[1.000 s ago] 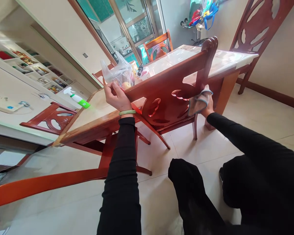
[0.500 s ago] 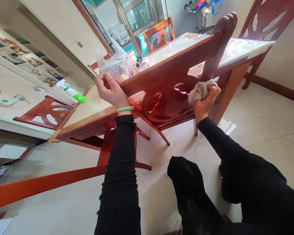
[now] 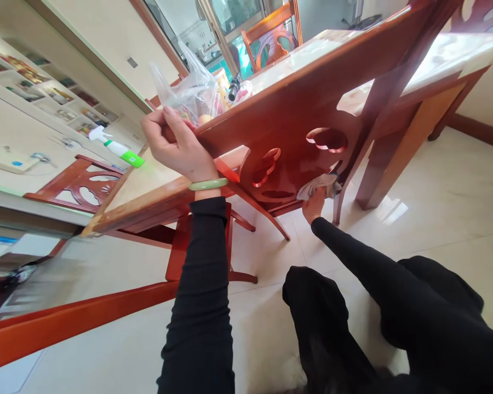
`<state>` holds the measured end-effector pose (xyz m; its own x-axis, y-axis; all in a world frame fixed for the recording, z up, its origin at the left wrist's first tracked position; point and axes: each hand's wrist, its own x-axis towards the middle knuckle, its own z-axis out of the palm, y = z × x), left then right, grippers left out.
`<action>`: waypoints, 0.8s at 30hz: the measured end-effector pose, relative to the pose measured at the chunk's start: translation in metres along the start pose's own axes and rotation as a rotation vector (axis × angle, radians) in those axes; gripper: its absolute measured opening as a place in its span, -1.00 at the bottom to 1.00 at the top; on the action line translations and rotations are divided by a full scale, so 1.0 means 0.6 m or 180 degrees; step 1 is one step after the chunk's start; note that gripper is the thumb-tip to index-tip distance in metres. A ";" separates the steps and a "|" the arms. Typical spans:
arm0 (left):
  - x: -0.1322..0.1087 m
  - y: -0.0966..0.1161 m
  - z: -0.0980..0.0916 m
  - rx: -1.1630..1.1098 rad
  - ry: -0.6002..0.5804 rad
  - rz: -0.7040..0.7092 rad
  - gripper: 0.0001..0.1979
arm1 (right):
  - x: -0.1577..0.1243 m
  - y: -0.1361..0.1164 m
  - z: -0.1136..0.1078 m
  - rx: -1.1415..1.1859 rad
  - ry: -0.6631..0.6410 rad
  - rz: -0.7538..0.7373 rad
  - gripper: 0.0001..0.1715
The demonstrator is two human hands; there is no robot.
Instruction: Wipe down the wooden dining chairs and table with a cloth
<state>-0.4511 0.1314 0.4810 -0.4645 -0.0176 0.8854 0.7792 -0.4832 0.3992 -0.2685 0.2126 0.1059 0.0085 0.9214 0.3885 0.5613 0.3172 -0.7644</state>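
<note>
Red-brown carved wooden chair (image 3: 290, 128) is standing beside pale-topped wooden table (image 3: 156, 175); left hand (image 3: 181, 145) is curling fingers together around its top rail's left end; right hand (image 3: 313, 205) is gripping crumpled grey-beige cloth (image 3: 314, 185) at lower backrest, fingertips hidden.

The chair back (image 3: 296, 109) slants across the centre and upper right of the frame, barring direct reach to the table (image 3: 148, 183); its cut-outs right of centre leave small gaps through the wood; the left hand (image 3: 181, 145) occupies its left end, with a plastic bag (image 3: 193, 96) close behind; the right hand (image 3: 313, 205) and cloth (image 3: 312, 187) crowd its lower edge; open room lies over the floor (image 3: 439, 219) at right, bounded by a table leg (image 3: 388, 158); another chair's rail (image 3: 86, 318) crosses the lower left.
</note>
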 end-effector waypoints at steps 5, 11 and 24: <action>0.006 -0.022 -0.007 -0.0024 -0.0333 -0.0455 -0.70 | -0.020 0.014 -0.063 0.0016 -0.0197 -0.0136 -0.30; 0.003 -0.027 -0.004 0.0157 -0.0425 -0.0359 -0.67 | 0.028 -0.021 -0.203 0.0249 0.0152 -0.0699 -0.42; -0.007 -0.010 -0.018 0.0754 -0.0160 -0.0024 -0.65 | 0.003 0.005 -0.093 0.0821 0.0290 -0.0592 -0.79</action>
<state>-0.4583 0.1248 0.4723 -0.4536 0.0318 0.8906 0.8556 -0.2641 0.4452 -0.2203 0.2026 0.1328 0.0059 0.8221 0.5693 0.3324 0.5353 -0.7765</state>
